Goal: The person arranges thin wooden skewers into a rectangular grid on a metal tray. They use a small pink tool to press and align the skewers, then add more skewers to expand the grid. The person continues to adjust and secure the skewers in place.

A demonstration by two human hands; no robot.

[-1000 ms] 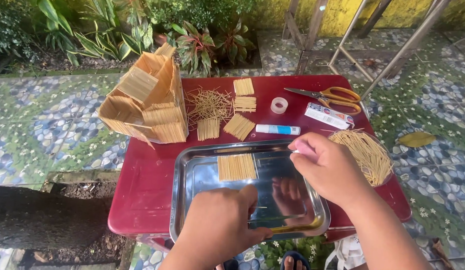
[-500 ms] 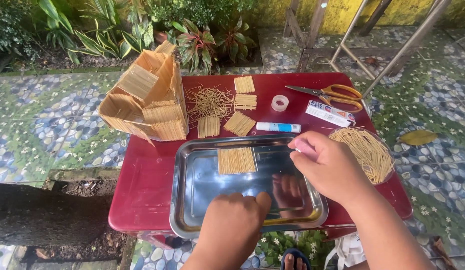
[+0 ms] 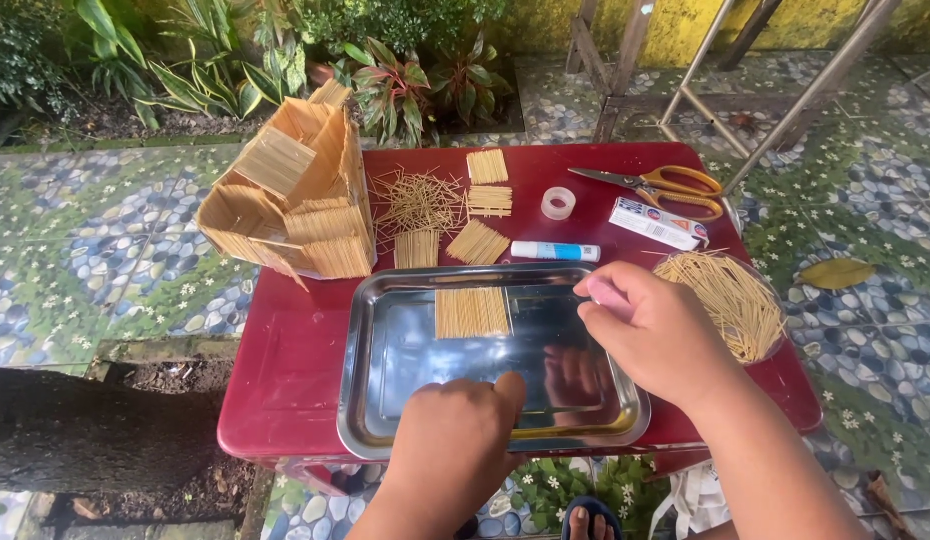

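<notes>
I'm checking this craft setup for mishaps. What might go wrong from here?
The metal tray overhangs the red table's near edge; the left hand pressing its rim might tip it. The right hand hovers beside the heaped thin sticks and may scatter them. The stick panel may slide on the smooth tray.

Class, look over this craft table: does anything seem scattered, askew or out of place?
Yes. A heap of loose sticks lies scattered every which way beside the stick house, while the glued stick panels nearby are neatly aligned.
</notes>
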